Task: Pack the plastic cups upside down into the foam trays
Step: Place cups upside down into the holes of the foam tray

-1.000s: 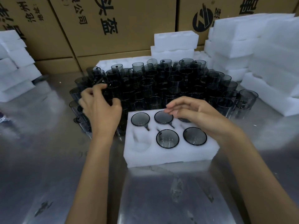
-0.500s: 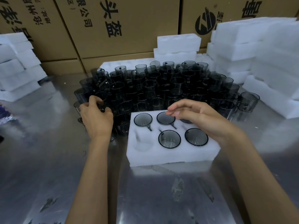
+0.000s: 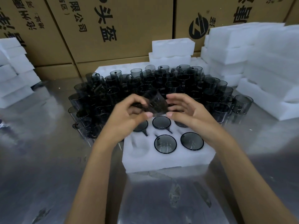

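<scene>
A smoky dark plastic cup (image 3: 155,102) hangs tilted above the back row of the white foam tray (image 3: 163,161). My left hand (image 3: 127,118) pinches the cup from the left, by its handle side. On the cup's right, my right hand (image 3: 190,114) has spread, nearly straight fingers at the cup wall. The tray holds upside-down cups (image 3: 161,122) in its pockets: several bases show, and the hands partly hide two of them. Its front-left pocket (image 3: 139,149) holds nothing.
Behind the tray, a dense crowd of upright dark cups (image 3: 178,85) covers the metal table (image 3: 48,159). Foam tray stacks rise on the right (image 3: 258,62), at the left (image 3: 13,73) and at the back (image 3: 173,47). Cardboard boxes (image 3: 113,29) wall off the rear.
My left hand has lifted a cup out of the crowd and carried it right, over the tray. My right hand has risen off the tray and opened beside that cup.
</scene>
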